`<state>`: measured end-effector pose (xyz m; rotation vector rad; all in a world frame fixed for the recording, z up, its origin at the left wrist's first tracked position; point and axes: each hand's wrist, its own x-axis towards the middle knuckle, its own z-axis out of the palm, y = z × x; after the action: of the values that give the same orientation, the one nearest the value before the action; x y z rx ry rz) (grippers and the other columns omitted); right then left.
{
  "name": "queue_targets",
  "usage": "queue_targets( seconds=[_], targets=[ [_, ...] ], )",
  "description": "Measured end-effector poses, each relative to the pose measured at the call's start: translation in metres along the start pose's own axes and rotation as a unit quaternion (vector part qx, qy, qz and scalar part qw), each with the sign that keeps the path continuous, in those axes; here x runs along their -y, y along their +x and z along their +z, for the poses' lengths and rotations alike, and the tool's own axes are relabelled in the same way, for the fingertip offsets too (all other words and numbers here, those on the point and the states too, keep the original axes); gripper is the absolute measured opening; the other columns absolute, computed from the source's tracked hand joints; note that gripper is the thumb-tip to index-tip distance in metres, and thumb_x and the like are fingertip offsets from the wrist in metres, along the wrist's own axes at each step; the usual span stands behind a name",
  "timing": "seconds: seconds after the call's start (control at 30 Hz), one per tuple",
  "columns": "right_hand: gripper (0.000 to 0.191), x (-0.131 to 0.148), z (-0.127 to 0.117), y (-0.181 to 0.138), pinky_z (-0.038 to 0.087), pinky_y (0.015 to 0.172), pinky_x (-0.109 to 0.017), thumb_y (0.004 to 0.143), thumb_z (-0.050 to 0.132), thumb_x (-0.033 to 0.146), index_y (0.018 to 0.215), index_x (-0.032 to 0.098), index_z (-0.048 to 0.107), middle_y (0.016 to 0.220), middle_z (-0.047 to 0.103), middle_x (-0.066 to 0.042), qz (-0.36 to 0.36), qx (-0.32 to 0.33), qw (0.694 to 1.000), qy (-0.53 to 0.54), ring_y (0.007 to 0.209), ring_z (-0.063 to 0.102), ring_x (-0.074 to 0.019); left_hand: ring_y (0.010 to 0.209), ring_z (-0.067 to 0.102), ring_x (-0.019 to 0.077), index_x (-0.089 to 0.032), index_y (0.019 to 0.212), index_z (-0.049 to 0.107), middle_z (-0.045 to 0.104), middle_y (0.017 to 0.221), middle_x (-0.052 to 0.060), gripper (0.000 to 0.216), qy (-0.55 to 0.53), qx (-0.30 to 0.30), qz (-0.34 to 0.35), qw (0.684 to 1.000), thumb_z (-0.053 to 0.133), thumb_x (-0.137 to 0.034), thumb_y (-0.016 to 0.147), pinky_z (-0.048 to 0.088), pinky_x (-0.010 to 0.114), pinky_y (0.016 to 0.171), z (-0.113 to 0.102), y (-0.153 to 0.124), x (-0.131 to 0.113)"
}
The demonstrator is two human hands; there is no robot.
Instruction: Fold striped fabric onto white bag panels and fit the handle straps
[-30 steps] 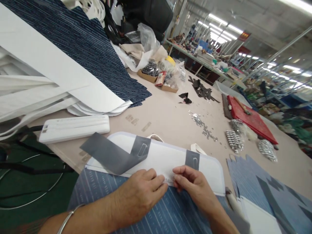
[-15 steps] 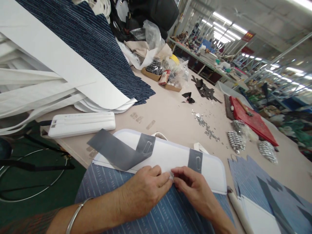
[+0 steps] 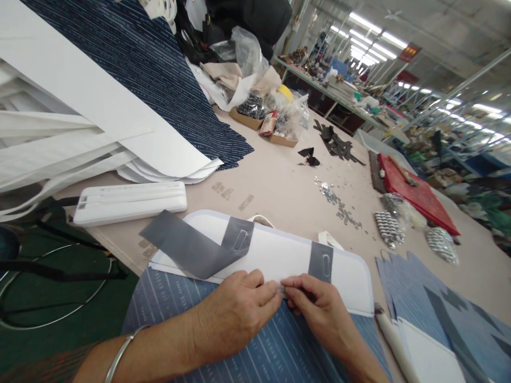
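Above the blue printed fabric [image 3: 159, 303], my left hand [image 3: 245, 303] and my right hand [image 3: 319, 308] meet fingertip to fingertip. Both are pinched on a small pale, shiny piece [image 3: 281, 291], mostly covered by the fingers and too small to name. Just beyond the fingertips lies a white panel [image 3: 285, 255] joined to the fabric. Two dark grey patches, a left one [image 3: 238, 239] and a right one [image 3: 320, 261], each with a stitched slot outline, sit on it. A long grey strip [image 3: 187, 247] runs folded from the left patch.
A white power strip [image 3: 131, 202] lies on the table's left edge. Loose metal bits [image 3: 339, 205] are scattered beyond the panel. Stacked dark blue fabric [image 3: 159, 80], small boxes [image 3: 247, 117], a red slab [image 3: 415, 191] and more blue pieces [image 3: 423, 298] lie around.
My right fingertips have closed in slightly around the small piece. My left hand has hardly moved, and the view has shifted a little.
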<state>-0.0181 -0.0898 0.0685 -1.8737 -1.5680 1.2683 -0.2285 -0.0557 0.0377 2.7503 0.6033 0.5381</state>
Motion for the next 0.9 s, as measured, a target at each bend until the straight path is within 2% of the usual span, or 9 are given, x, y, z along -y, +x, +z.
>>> queue_targets(
  seconds=[0.1,0.2,0.37,0.57,0.67,0.77,0.9],
  targets=[
    [0.024,0.004,0.002,0.001,0.049,0.065,-0.026,0.090,0.056,0.036,0.098,0.021,0.074,0.078,0.069,-0.002,-0.012,-0.001,0.999,-0.035,0.069,0.061,-0.0152,0.083,0.048,0.0200,-0.014,0.117,0.056,0.059,0.099,0.004,0.023,-0.003,-0.001,0.000,1.000,0.049,-0.021,0.096,0.042,0.038,0.064,0.000,-0.001,-0.001],
    [0.023,0.008,0.002,0.004,0.048,0.062,-0.026,0.088,0.058,0.036,0.097,0.020,0.072,0.074,0.069,-0.001,0.014,0.000,0.999,-0.035,0.066,0.061,-0.0152,0.083,0.048,0.0201,-0.014,0.117,0.056,0.059,0.099,0.004,0.023,-0.001,-0.001,0.000,1.000,0.049,-0.020,0.096,0.042,0.037,0.063,-0.001,-0.001,-0.001],
    [0.016,0.016,-0.001,0.009,0.044,0.058,-0.024,0.085,0.059,0.030,0.082,0.020,0.070,0.066,0.066,0.001,0.036,0.016,0.997,-0.061,0.061,0.058,-0.0139,0.081,0.048,0.0201,-0.014,0.116,0.057,0.058,0.096,0.003,0.022,-0.008,0.007,-0.006,1.000,0.049,-0.020,0.096,0.042,0.038,0.063,-0.001,0.001,0.000],
    [0.018,0.035,-0.005,0.015,0.043,0.066,-0.025,0.089,0.055,0.022,0.082,0.022,0.071,0.077,0.072,0.001,-0.017,0.053,0.979,-0.195,0.072,0.065,-0.0151,0.082,0.048,0.0204,-0.013,0.119,0.056,0.059,0.100,0.004,0.026,-0.008,0.004,-0.004,1.000,0.048,-0.020,0.096,0.043,0.039,0.063,0.000,0.000,0.000],
    [0.018,0.041,-0.007,0.018,0.044,0.071,-0.026,0.090,0.051,0.015,0.086,0.020,0.068,0.084,0.073,-0.002,-0.064,0.084,0.952,-0.286,0.080,0.067,-0.0172,0.083,0.048,0.0208,-0.012,0.122,0.055,0.060,0.102,0.005,0.028,-0.006,0.011,-0.001,1.000,0.047,-0.020,0.096,0.045,0.039,0.065,-0.001,-0.001,0.001],
    [0.019,0.045,-0.008,0.022,0.044,0.074,-0.027,0.089,0.048,0.009,0.094,0.016,0.064,0.091,0.073,-0.007,-0.104,0.118,0.911,-0.381,0.084,0.068,-0.0194,0.086,0.050,0.0210,-0.013,0.125,0.054,0.061,0.108,0.007,0.030,0.001,0.008,0.002,1.000,0.045,-0.021,0.097,0.046,0.038,0.066,-0.001,-0.001,0.001],
    [0.016,0.056,-0.009,0.032,0.043,0.064,-0.027,0.085,0.053,0.010,0.087,0.015,0.068,0.081,0.073,-0.011,-0.108,0.125,0.851,-0.499,0.075,0.069,-0.0215,0.087,0.051,0.0207,-0.015,0.125,0.054,0.061,0.111,0.008,0.030,0.001,0.011,0.005,1.000,0.043,-0.020,0.098,0.047,0.038,0.068,0.000,-0.001,0.000]
  ],
)
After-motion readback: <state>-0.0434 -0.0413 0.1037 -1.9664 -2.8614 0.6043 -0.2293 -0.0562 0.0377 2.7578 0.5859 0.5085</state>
